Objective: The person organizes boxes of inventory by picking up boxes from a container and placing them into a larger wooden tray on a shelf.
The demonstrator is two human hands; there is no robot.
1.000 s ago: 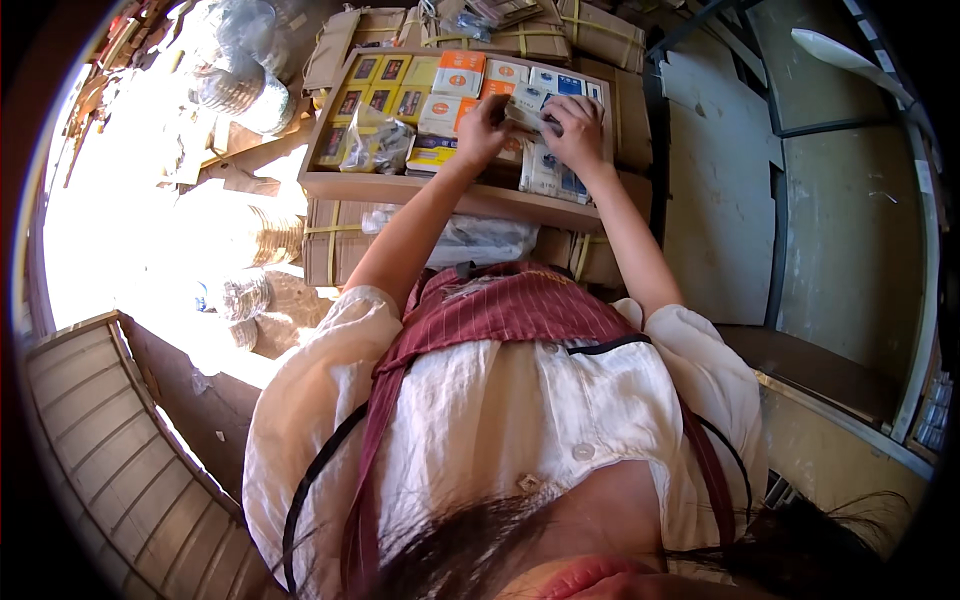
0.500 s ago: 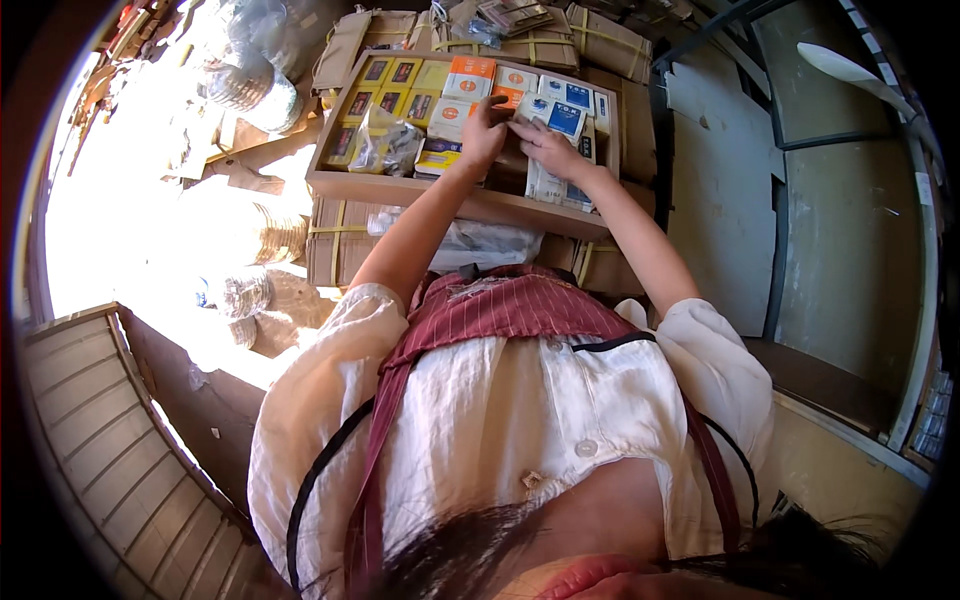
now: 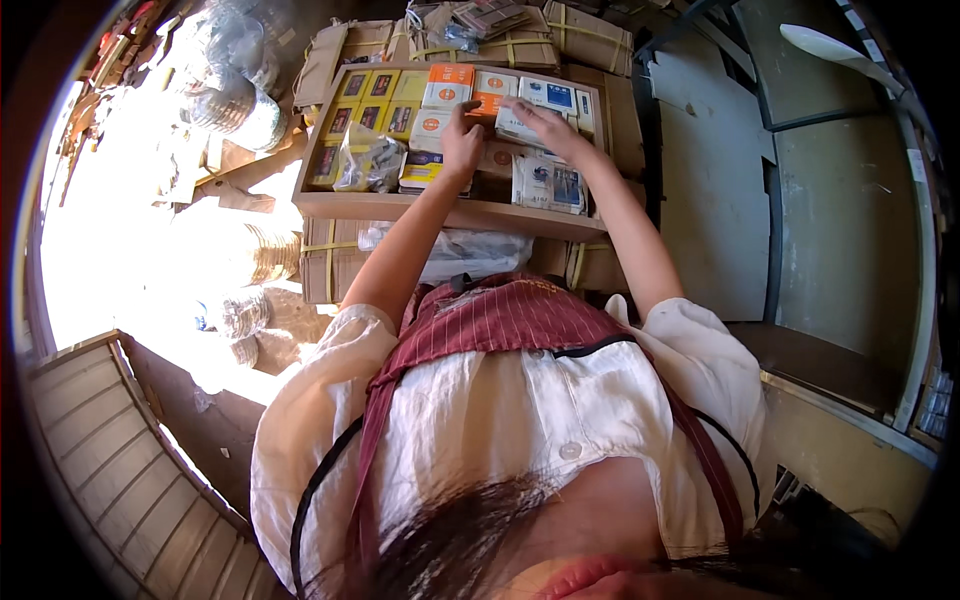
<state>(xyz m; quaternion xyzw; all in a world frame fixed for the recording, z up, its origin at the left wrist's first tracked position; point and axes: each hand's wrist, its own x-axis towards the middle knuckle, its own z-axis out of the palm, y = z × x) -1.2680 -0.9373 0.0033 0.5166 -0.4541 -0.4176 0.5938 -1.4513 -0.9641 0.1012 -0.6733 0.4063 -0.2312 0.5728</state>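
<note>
In a shallow wooden tray (image 3: 440,212) before me stand small cardboard boxes in rows. My right hand (image 3: 550,130) lies over white and blue boxes (image 3: 548,93) at the back right, fingers stretched out and touching the upper box. My left hand (image 3: 463,145) is beside a white and orange box (image 3: 429,130), thumb and forefinger apart, with nothing seen in it. Between the hands is a gap in the rows. Nearer my right wrist lies a stack of white and blue boxes (image 3: 548,185). A solid orange box (image 3: 492,92) stands behind the gap.
Yellow boxes (image 3: 375,85) fill the tray's left side, with a clear plastic bag (image 3: 370,160) of small parts near them. Strapped cartons (image 3: 590,40) surround the tray. Clear plastic bottles (image 3: 240,115) lie at left, a slatted wooden panel (image 3: 110,440) below them. Grey panels (image 3: 710,180) stand at right.
My right hand has shifted away from me over the white and blue boxes, its fingers straighter. The hands are slightly farther apart, and the nearer white and blue stack shows more. The view shifted a little.
</note>
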